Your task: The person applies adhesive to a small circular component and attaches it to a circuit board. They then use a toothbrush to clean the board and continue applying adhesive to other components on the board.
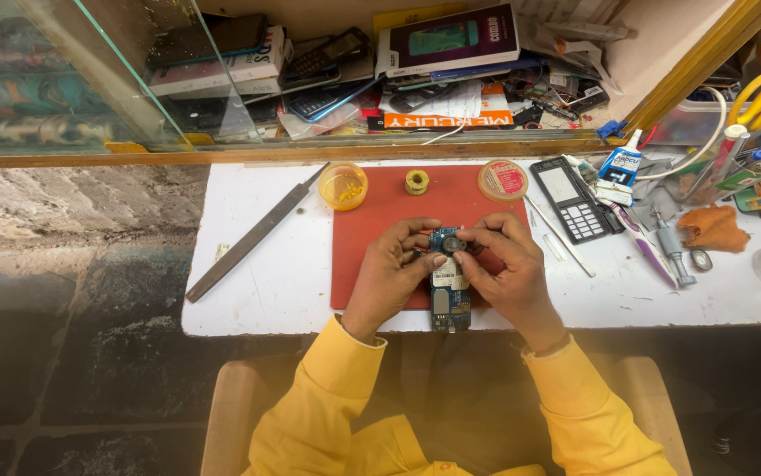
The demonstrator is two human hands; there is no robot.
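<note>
Both hands pinched a blue phone circuit board [450, 295] over the red mat [371, 220] at the table's [266, 291] front edge: left hand [393, 269] and right hand [504, 264], grips clamped on its top end.

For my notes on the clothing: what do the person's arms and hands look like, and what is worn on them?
Both arms wear long, bright yellow sleeves with buttoned shirt-type cuffs at the wrists. The left hand and right hand are bare, with no gloves. A thin band seems to sit at the right wrist; no rings are visible.
</note>
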